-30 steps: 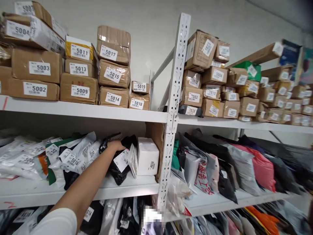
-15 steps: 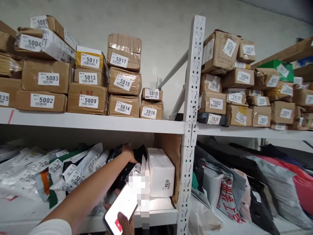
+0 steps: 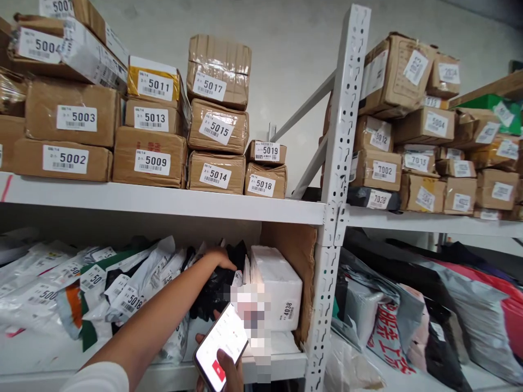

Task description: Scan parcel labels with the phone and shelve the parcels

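My left hand point(image 3: 219, 258) reaches into the lower shelf, fingers closed over the top of a black plastic parcel bag point(image 3: 210, 294); its fingertips are partly hidden. A white label shows at the bag's upper right edge. Below it, my right hand point(image 3: 231, 370) holds a smartphone point(image 3: 220, 348) tilted, the thumb over the lit screen near a red button. A blurred patch covers the area right of the phone. Beside this stands a white box point(image 3: 278, 286) labelled 4038.
White and grey parcel bags point(image 3: 44, 283) lean in a row at left. Numbered cardboard boxes point(image 3: 69, 111) are stacked on the upper shelf point(image 3: 163, 201). A perforated metal post point(image 3: 337, 163) divides the bays. More bags point(image 3: 469, 305) lie on the right. A cardboard sheet point(image 3: 292, 261) stands behind the white box.
The view has shifted slightly, so the shelves look nearer. More of the black bag shows beneath my left hand. Text lines now show on the phone screen, which was mostly blank white.
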`<action>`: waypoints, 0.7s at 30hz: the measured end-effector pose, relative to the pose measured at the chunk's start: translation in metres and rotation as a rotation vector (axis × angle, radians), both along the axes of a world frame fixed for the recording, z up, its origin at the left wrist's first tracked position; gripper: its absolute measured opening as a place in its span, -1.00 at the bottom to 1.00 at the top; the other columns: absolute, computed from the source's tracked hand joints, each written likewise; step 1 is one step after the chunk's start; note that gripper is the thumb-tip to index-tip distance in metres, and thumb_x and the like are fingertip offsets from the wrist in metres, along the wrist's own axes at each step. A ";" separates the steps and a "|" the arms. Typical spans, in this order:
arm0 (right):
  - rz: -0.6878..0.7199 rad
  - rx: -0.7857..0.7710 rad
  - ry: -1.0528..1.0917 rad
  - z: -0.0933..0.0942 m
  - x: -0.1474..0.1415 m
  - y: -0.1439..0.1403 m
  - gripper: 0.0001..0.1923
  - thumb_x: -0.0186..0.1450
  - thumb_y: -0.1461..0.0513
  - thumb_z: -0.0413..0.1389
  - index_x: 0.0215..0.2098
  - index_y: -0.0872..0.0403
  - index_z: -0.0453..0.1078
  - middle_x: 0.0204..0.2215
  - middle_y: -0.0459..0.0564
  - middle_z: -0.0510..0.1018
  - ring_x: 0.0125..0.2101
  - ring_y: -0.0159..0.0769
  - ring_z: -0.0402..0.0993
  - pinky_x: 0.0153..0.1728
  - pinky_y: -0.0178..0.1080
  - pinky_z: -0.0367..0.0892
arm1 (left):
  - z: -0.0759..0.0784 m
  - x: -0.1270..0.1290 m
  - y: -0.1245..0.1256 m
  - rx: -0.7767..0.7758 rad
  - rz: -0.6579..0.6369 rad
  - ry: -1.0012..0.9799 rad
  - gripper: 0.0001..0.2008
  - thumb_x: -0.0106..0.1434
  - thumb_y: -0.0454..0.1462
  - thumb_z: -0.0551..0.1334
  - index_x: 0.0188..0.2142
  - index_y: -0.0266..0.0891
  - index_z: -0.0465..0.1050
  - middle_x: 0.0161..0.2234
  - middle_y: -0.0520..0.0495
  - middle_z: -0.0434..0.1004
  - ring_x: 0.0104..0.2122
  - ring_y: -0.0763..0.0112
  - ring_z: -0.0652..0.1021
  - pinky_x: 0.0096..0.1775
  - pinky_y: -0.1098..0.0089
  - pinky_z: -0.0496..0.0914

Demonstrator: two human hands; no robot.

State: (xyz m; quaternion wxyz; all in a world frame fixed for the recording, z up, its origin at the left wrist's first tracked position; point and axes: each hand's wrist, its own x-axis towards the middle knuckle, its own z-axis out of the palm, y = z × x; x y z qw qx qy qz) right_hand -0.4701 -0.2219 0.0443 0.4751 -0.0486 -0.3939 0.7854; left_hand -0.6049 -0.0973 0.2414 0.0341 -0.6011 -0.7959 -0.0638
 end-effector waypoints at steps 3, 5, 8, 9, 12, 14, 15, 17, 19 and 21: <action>-0.038 -0.168 0.085 0.006 -0.001 -0.004 0.01 -0.04 0.01 0.31 0.26 0.14 0.01 -0.35 0.11 0.67 -0.55 -0.10 0.50 -0.59 -0.06 0.46 | 0.004 0.008 -0.009 -0.083 0.024 0.012 -0.21 -0.17 0.14 0.31 -0.03 -0.33 0.52 0.00 -0.40 0.51 -0.03 -0.13 0.52 -0.07 0.15 0.43; -0.104 -0.241 0.118 0.008 -0.002 -0.005 -0.01 -0.08 0.03 0.32 0.23 0.13 0.08 -0.44 0.06 0.66 -0.62 -0.13 0.45 -0.64 -0.09 0.42 | 0.008 0.009 -0.017 -0.094 0.043 0.013 -0.22 -0.17 0.14 0.31 -0.03 -0.32 0.52 0.00 -0.39 0.51 -0.02 -0.13 0.51 -0.06 0.14 0.43; -0.154 -0.292 0.155 0.011 -0.001 -0.005 0.00 -0.14 0.04 0.34 0.22 0.11 0.14 -0.50 0.04 0.64 -0.73 -0.24 0.31 -0.75 -0.18 0.29 | 0.010 0.009 -0.031 -0.059 0.091 0.014 -0.24 -0.10 0.15 0.27 0.01 -0.27 0.49 0.04 -0.38 0.48 0.02 -0.22 0.47 -0.04 0.02 0.40; -0.138 -0.282 0.163 0.012 0.000 -0.004 0.01 -0.14 0.05 0.35 0.22 0.11 0.13 -0.49 0.06 0.64 -0.72 -0.26 0.31 -0.77 -0.23 0.24 | 0.009 0.010 -0.035 -0.034 0.111 0.023 -0.26 -0.05 0.14 0.25 0.02 -0.26 0.48 0.06 -0.39 0.45 0.05 -0.28 0.43 -0.01 -0.07 0.36; -0.060 -0.204 0.167 0.014 0.007 -0.006 -0.04 -0.05 0.07 0.33 0.24 0.15 0.10 -0.41 0.15 0.65 -0.58 -0.25 0.42 -0.73 -0.35 0.20 | 0.001 0.015 -0.049 0.065 0.106 0.065 -0.37 0.12 0.03 0.18 0.10 -0.26 0.40 0.14 -0.42 0.36 0.16 -0.38 0.27 0.08 -0.28 0.14; -0.056 -0.165 0.144 0.012 0.011 -0.008 -0.11 0.01 0.06 0.32 0.22 0.15 0.14 -0.37 0.17 0.65 -0.54 -0.25 0.42 -0.69 -0.35 0.21 | -0.003 0.018 -0.056 0.120 -0.016 0.077 -0.46 0.21 -0.15 0.14 0.18 -0.22 0.29 0.17 -0.34 0.33 0.20 -0.20 0.26 0.15 -0.19 0.09; -0.066 -0.152 0.136 0.011 0.013 -0.008 -0.16 0.02 0.05 0.31 0.20 0.14 0.17 -0.36 0.17 0.65 -0.54 -0.26 0.41 -0.68 -0.34 0.22 | -0.003 0.019 -0.058 0.127 -0.109 0.074 -0.47 0.22 -0.26 0.12 0.20 -0.16 0.25 0.17 -0.25 0.34 0.20 -0.05 0.29 0.18 -0.06 0.12; -0.098 -0.133 0.133 0.007 0.015 -0.010 -0.27 0.04 0.06 0.31 0.13 0.08 0.26 -0.36 0.13 0.65 -0.55 -0.26 0.39 -0.66 -0.30 0.23 | -0.002 0.021 -0.062 0.092 -0.296 0.051 -0.45 0.16 -0.42 0.10 0.14 -0.04 0.31 0.12 -0.02 0.43 0.13 0.26 0.40 0.16 0.28 0.21; -0.119 -0.132 0.146 0.006 0.018 -0.011 -0.38 0.04 0.07 0.31 0.03 0.04 0.34 -0.39 0.10 0.64 -0.54 -0.24 0.40 -0.66 -0.29 0.22 | 0.001 0.023 -0.063 0.054 -0.389 0.027 -0.50 0.13 -0.47 0.08 0.03 -0.07 0.40 0.04 0.06 0.49 0.04 0.40 0.46 0.08 0.47 0.26; -0.107 -0.136 0.141 0.010 0.022 -0.013 -0.43 0.01 0.06 0.33 -0.04 0.03 0.37 -0.41 0.08 0.63 -0.54 -0.25 0.41 -0.67 -0.32 0.19 | 0.003 0.027 -0.064 0.071 -0.363 0.012 -0.63 0.21 -0.36 0.08 0.01 -0.22 0.40 0.02 -0.09 0.50 0.01 0.34 0.48 0.04 0.46 0.30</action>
